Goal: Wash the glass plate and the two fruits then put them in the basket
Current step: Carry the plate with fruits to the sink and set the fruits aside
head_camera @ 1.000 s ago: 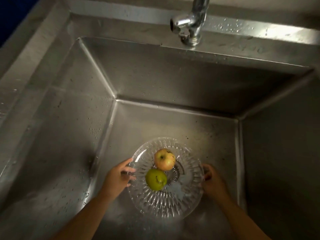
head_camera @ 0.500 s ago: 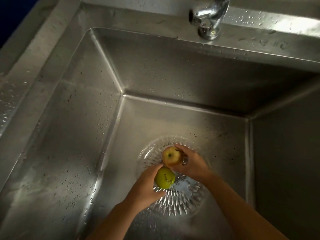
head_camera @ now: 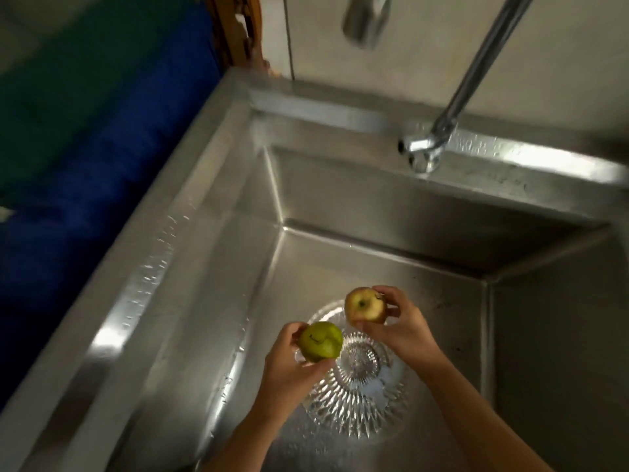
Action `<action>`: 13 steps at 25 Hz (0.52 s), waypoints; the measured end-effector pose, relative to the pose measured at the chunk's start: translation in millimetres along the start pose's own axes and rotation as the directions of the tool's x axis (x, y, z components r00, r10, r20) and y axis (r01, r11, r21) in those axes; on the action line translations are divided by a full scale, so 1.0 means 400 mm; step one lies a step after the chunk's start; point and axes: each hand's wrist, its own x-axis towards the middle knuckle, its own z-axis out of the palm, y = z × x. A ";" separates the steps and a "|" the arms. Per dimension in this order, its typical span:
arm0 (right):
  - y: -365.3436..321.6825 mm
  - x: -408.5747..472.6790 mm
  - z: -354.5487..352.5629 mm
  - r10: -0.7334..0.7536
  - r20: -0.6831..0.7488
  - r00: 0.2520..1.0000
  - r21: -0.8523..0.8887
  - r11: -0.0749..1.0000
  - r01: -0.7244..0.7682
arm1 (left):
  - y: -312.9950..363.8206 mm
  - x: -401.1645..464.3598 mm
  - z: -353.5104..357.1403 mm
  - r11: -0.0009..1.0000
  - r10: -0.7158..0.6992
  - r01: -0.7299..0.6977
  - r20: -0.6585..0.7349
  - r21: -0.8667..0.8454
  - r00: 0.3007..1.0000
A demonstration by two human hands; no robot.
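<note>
The cut-glass plate (head_camera: pixel 357 400) lies flat on the bottom of the steel sink (head_camera: pixel 211 253). My left hand (head_camera: pixel 289 366) grips the green fruit (head_camera: pixel 320 341) above the plate's left rim. Above the plate's far rim, the yellow-red apple (head_camera: pixel 365 305) sits between the fingers of my right hand (head_camera: pixel 403 330). Both fruits are off the plate. No basket is in view.
The tap spout (head_camera: pixel 422 153) hangs over the sink's back wall, with no water running. A second metal fitting (head_camera: pixel 366 20) shows blurred at the top. Blue and green cloth (head_camera: pixel 85 131) lies left of the sink rim. Water drops sit on the left rim.
Both hands have lifted the fruits off the plate, the green one to the left and the apple upward. The view has tilted up and left, showing the cloth and the wall.
</note>
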 end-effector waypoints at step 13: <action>-0.845 -0.190 0.228 -0.482 0.218 0.848 0.069 0.875 0.480 | 0.482 -0.183 -0.679 0.916 0.229 -0.346 -0.446 -0.202 0.866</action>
